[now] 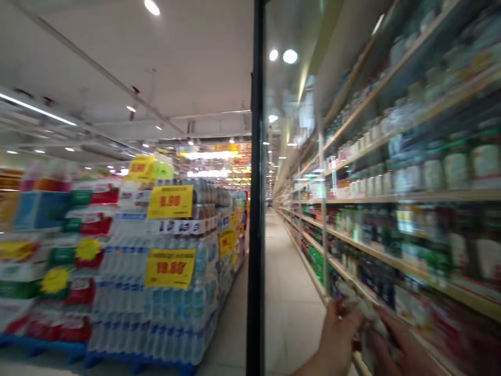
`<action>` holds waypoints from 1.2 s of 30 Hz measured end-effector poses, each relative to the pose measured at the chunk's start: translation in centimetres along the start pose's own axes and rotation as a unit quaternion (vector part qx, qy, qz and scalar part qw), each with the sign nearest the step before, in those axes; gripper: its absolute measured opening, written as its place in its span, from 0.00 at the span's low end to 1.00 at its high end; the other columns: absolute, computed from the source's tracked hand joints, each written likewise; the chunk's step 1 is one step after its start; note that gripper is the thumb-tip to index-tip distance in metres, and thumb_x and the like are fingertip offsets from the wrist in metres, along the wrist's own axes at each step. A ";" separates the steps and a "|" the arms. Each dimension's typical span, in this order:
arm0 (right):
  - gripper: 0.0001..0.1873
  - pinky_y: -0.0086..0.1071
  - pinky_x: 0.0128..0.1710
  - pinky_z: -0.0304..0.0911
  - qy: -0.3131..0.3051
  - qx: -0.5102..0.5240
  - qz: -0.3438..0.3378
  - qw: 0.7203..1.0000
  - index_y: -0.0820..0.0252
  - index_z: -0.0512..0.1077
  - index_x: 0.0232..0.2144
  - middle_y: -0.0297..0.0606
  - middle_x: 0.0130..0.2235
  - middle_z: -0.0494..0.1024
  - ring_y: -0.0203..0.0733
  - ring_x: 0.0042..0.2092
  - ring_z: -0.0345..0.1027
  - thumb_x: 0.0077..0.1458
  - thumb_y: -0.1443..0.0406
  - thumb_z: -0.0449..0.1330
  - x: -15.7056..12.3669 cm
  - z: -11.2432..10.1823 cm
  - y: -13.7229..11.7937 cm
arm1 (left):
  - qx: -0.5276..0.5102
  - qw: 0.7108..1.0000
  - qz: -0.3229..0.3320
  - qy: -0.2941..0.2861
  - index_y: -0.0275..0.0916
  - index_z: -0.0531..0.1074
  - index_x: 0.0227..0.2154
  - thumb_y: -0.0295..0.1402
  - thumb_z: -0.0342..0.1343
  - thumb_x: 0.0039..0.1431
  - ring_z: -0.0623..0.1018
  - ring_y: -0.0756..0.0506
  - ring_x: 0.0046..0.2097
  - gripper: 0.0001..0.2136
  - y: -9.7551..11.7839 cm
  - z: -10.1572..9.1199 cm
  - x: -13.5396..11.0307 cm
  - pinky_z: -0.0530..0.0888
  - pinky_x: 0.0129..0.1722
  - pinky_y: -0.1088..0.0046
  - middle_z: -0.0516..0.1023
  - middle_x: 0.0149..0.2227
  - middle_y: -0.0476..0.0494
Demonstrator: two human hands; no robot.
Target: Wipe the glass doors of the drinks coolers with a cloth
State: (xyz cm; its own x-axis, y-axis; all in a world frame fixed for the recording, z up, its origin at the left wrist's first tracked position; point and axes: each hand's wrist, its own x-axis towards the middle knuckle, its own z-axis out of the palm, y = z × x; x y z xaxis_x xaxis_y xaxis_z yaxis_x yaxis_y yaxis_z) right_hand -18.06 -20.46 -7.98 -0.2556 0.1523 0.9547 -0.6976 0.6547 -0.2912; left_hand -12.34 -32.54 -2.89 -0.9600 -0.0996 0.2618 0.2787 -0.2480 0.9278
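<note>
Both my hands are low at the bottom right, behind an open glass cooler door (256, 209). My left hand (336, 334) and my right hand (403, 347) are closed together round a crumpled whitish thing (362, 308), blurred by motion, that I cannot name. They are held close to the front of a lower shelf (391, 263) of bottles and cans.
Cooler shelves with bottles and jars (430, 172) run along the right into the distance. A tiled aisle (289, 292) leads ahead. On the left stand stacked packs of water bottles (172, 292) with yellow price signs (170, 201) on blue pallets.
</note>
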 end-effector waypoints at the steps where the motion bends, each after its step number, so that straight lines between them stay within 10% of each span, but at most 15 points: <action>1: 0.19 0.32 0.32 0.68 0.025 -0.032 0.006 0.999 0.55 0.72 0.42 0.40 0.37 0.78 0.43 0.37 0.73 0.55 0.53 0.51 1.1 -1.9 0.6 | 0.062 0.998 0.026 0.015 0.39 0.65 0.41 0.49 0.59 0.42 0.74 0.43 0.43 0.26 0.5 -0.5 -0.3 0.71 0.38 0.67 0.72 0.43 0.41; 3: 0.19 0.33 0.32 0.66 0.102 -0.094 0.017 0.990 0.60 0.71 0.43 0.42 0.35 0.78 0.44 0.34 0.72 0.55 0.55 0.51 4.0 -4.7 0.5 | 0.211 0.964 0.151 0.062 0.38 0.65 0.43 0.45 0.53 0.49 0.72 0.43 0.46 0.21 1.7 -2.5 -0.5 0.69 0.46 0.63 0.71 0.44 0.39; 6: 0.18 0.41 0.48 0.60 0.190 -0.168 -0.054 0.966 0.60 0.70 0.47 0.45 0.44 0.75 0.47 0.46 0.68 0.56 0.60 0.51 7.8 -5.0 -2.1 | 0.391 0.829 0.371 0.147 0.39 0.65 0.46 0.41 0.49 0.53 0.67 0.40 0.54 0.18 2.6 -6.1 0.7 0.63 0.55 0.54 0.69 0.49 0.37; 10: 0.17 0.46 0.60 0.43 0.072 -0.221 -0.234 0.944 0.54 0.70 0.48 0.40 0.56 0.68 0.48 0.61 0.50 0.57 0.65 0.51 8.1 0.5 -4.7 | 0.531 0.677 0.475 0.183 0.38 0.61 0.52 0.35 0.46 0.58 0.62 0.38 0.60 0.19 1.2 -7.8 2.7 0.62 0.56 0.52 0.63 0.57 0.34; 13: 0.18 0.47 0.63 0.36 -0.013 -0.214 -0.374 0.902 0.52 0.68 0.50 0.35 0.59 0.63 0.46 0.64 0.43 0.57 0.64 0.51 7.5 1.3 -2.0 | 0.591 0.617 0.487 0.180 0.39 0.56 0.57 0.32 0.46 0.58 0.56 0.37 0.63 0.22 -0.2 -7.1 3.1 0.60 0.57 0.50 0.58 0.61 0.34; 18: 0.26 0.54 0.60 0.41 0.163 -0.310 -0.090 0.932 0.57 0.57 0.60 0.50 0.64 0.51 0.52 0.66 0.39 0.58 0.68 0.49 7.3 -3.9 4.6 | 0.619 0.587 0.494 0.170 0.38 0.53 0.60 0.32 0.46 0.58 0.52 0.38 0.65 0.25 -1.8 -5.3 3.1 0.57 0.59 0.51 0.55 0.63 0.33; 24: 0.30 0.52 0.62 0.37 -0.072 -0.264 -0.226 0.935 0.49 0.57 0.59 0.40 0.62 0.59 0.48 0.65 0.43 0.54 0.71 0.52 1.3 -3.7 4.1 | 0.625 0.603 0.479 0.125 0.36 0.56 0.59 0.30 0.46 0.57 0.51 0.38 0.65 0.24 -3.5 -2.2 2.6 0.55 0.60 0.52 0.54 0.63 0.34; 29: 0.29 0.59 0.57 0.44 0.125 -0.316 -0.001 0.941 0.55 0.53 0.61 0.51 0.63 0.53 0.56 0.64 0.46 0.58 0.67 0.47 2.3 -6.3 6.4 | 0.618 0.613 0.477 0.121 0.36 0.55 0.59 0.28 0.46 0.56 0.49 0.39 0.65 0.26 -4.1 -1.7 2.5 0.54 0.61 0.51 0.54 0.63 0.35; 36: 0.27 0.53 0.60 0.41 0.009 -0.281 -0.130 0.951 0.53 0.57 0.59 0.43 0.57 0.66 0.49 0.63 0.46 0.56 0.68 0.50 2.7 -5.8 5.2 | 0.619 0.610 0.478 0.126 0.35 0.57 0.58 0.28 0.46 0.56 0.48 0.38 0.66 0.25 -4.3 -1.7 2.5 0.55 0.60 0.50 0.53 0.63 0.33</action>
State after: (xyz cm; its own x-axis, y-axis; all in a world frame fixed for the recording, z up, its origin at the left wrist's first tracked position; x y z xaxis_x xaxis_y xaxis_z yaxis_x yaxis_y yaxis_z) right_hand -18.44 -12.34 -6.60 -0.1097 -0.0594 0.9922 -0.2657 0.9636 0.0283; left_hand -15.92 -33.38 -6.67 -0.2972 0.1882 0.9361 0.3239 0.9421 -0.0866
